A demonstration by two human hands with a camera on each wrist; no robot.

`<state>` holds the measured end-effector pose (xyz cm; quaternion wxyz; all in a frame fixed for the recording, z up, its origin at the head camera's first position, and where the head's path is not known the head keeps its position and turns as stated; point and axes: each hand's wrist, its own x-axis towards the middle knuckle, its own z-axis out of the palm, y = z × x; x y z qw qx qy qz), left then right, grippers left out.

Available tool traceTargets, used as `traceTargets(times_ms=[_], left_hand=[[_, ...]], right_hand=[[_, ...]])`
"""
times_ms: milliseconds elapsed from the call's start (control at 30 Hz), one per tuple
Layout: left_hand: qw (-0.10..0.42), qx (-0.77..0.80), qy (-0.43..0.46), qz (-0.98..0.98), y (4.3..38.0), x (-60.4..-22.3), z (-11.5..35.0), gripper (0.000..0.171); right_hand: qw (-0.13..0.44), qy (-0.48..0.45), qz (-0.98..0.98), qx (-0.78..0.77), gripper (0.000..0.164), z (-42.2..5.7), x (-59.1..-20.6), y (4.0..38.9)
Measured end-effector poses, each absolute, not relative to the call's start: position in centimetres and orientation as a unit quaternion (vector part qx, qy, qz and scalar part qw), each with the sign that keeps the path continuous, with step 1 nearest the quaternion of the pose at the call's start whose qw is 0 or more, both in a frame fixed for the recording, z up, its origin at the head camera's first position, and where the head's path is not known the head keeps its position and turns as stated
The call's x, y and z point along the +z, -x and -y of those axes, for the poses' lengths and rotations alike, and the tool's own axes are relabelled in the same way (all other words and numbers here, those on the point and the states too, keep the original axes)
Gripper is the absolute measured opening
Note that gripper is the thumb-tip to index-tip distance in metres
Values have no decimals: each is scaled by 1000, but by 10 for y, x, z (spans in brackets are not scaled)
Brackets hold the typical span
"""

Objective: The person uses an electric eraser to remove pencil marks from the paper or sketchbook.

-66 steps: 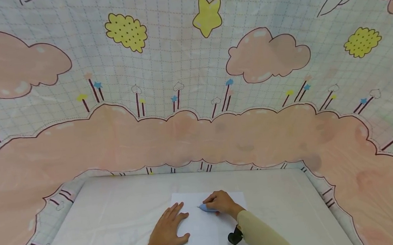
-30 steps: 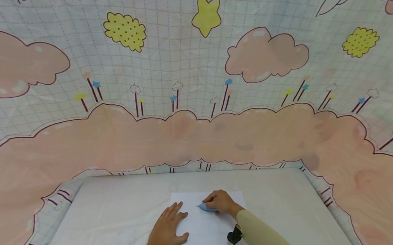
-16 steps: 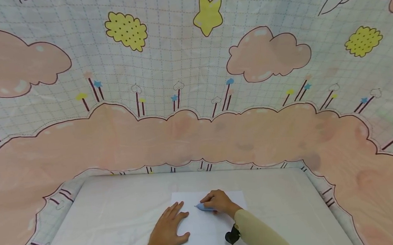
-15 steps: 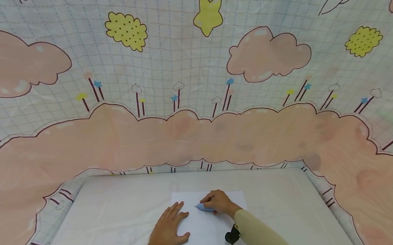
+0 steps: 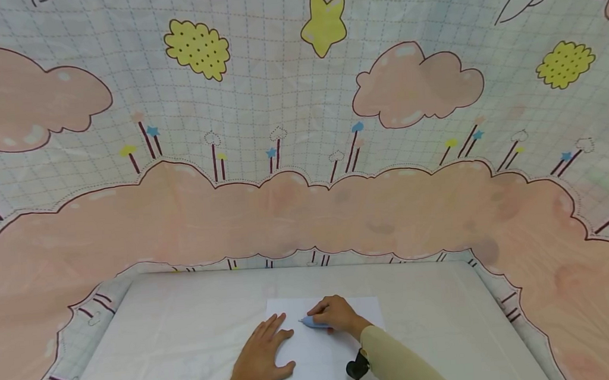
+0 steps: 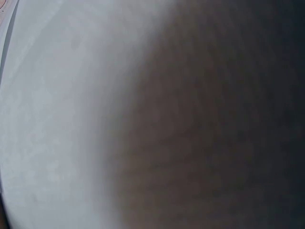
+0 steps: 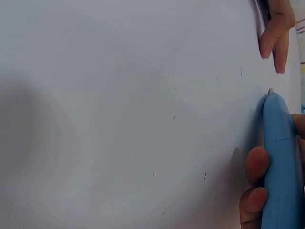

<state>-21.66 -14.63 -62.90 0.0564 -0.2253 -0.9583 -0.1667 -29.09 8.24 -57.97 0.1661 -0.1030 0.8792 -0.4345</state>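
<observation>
A white sheet of paper (image 5: 318,368) lies on the white-covered table. My left hand (image 5: 261,357) rests over its left edge with fingers spread and thumb apart. My right hand (image 5: 341,315) grips a thick blue pen-shaped tool (image 5: 315,321) over the upper middle of the sheet. In the right wrist view, fingertips (image 7: 257,164) wrap the blue barrel, and its small pale tip (image 7: 271,90) points toward the left hand's fingers (image 7: 276,36). Several tiny dark specks and short strokes dot the paper (image 7: 119,143). A blurred brown surface fills much of the left wrist view.
The white table (image 5: 186,318) extends around the sheet on every side. Behind it hangs a cloth (image 5: 296,214) printed with clouds and stars. A black heart-shaped piece (image 5: 358,366) sits at the right wrist, below the sleeve (image 5: 398,355).
My right hand has slid slightly left across the paper with the blue pen-shaped tool, bringing the tip closer to my left hand. My left hand stays in place.
</observation>
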Motion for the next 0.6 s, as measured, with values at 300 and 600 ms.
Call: traceTargets(times_ms=[300, 600], left_hand=[[43, -169, 219, 960, 216, -628, 146, 61], [49, -168, 220, 960, 216, -628, 146, 60]], right_hand=[[158, 114, -880, -433, 16, -85, -577, 289], [164, 116, -875, -440, 15, -79, -579, 289]])
